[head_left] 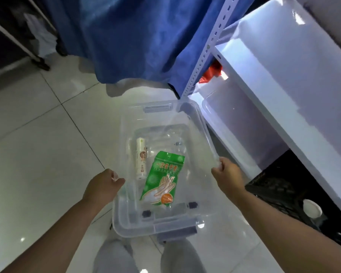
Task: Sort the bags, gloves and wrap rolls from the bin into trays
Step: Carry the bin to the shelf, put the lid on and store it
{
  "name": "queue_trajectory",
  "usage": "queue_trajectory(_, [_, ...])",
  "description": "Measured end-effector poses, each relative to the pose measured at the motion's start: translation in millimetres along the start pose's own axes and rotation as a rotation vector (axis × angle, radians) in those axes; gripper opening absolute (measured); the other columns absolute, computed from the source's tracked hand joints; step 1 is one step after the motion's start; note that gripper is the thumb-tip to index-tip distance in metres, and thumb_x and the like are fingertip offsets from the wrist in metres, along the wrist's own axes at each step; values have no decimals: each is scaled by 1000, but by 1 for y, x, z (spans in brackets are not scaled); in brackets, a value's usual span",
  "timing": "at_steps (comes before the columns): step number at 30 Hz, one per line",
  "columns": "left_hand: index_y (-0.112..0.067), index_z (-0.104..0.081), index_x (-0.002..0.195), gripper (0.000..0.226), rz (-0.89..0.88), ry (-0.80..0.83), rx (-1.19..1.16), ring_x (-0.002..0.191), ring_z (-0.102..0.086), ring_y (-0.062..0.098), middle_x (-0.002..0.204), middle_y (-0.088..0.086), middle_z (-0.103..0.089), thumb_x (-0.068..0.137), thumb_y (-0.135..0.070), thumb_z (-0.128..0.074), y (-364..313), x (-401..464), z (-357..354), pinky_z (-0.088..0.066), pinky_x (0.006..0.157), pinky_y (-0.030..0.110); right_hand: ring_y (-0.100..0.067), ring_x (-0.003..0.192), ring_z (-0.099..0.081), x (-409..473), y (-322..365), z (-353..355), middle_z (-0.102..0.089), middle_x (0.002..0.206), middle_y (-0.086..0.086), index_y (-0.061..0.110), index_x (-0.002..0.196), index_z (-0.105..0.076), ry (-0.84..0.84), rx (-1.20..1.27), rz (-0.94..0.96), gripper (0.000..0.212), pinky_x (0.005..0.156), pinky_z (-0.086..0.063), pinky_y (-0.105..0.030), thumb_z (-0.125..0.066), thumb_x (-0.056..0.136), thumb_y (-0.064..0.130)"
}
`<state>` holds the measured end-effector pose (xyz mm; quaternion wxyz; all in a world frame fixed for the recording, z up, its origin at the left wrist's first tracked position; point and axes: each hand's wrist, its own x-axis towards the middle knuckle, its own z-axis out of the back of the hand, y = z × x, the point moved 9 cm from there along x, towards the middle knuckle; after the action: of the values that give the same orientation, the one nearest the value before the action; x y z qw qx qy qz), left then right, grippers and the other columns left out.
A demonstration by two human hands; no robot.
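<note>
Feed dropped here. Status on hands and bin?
Left hand and right hand gripping clear bin rims. Inside: green glove packet, wrap roll. Nothing blocking.

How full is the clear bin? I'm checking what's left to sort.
Nearly empty: the clear bin holds only a green glove packet and a white roll, lying flat on its bottom.

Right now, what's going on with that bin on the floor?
A person holds a clear plastic bin by its two long sides over the white tiled floor. The left hand grips the left rim and the right hand grips the right rim. Inside lie a green glove packet and, apart from it on its left, a white wrap roll. A white metal shelf unit stands on the right.
</note>
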<state>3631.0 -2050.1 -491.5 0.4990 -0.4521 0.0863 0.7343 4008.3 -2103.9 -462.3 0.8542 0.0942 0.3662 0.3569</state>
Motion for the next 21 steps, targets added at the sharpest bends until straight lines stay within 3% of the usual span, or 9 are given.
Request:
queue_trajectory(3, [-11,-57,90,17,73,-18,-49,64,-68,29,75,9,-66,83,-26,-60,19,29,-41,-57,69,39,-17,54,-45,46,-12,-29,-48,60,-1,23,66,-48,36,-4,60,20,51,-42,-35,-55,80,11])
queue_trajectory(6, [-9,-56,81,15,107,-27,-105,64,-67,30,72,12,-67,81,-23,-62,36,65,-82,-57,69,41,-17,55,-43,93,-30,-63,-44,58,1,19,68,-51,37,-20,111,16,51,-39,-33,-57,80,10])
queue_trajectory(8, [-10,-56,78,16,123,-32,-124,64,-65,28,72,12,-67,79,-25,-61,48,92,-108,-57,69,41,-21,61,-48,122,-43,-87,-47,61,2,16,81,-58,39,-36,130,5,57,-44,-34,-58,82,11])
queue_trajectory(11, [-13,-56,77,15,124,-45,-158,65,-67,24,70,8,-66,78,-27,-61,64,131,-146,-58,70,43,-27,72,-57,160,-63,-120,-58,73,-6,14,116,-60,25,-95,148,30,71,-51,-37,-59,86,14])
queue_trajectory(13, [-13,-55,81,15,129,-55,-194,68,-67,24,74,6,-66,81,-27,-61,72,152,-171,-57,72,42,-28,77,-60,181,-73,-137,-62,81,-11,10,125,-56,-2,-135,197,40,76,-52,-37,-60,86,15])
queue_trajectory(17, [-14,-54,83,20,121,-95,-240,77,-66,29,81,6,-66,79,-32,-61,87,184,-214,-56,76,43,-27,76,-60,214,-97,-163,-62,80,-11,10,123,-57,-59,-149,266,38,74,-50,-33,-59,86,14])
queue_trajectory(21, [-11,-55,93,25,120,-133,-266,76,-65,29,82,6,-64,81,-31,-65,96,197,-249,-56,73,44,-17,60,-47,235,-116,-181,-45,64,5,16,98,-58,-76,-227,336,13,56,-40,-25,-55,87,20])
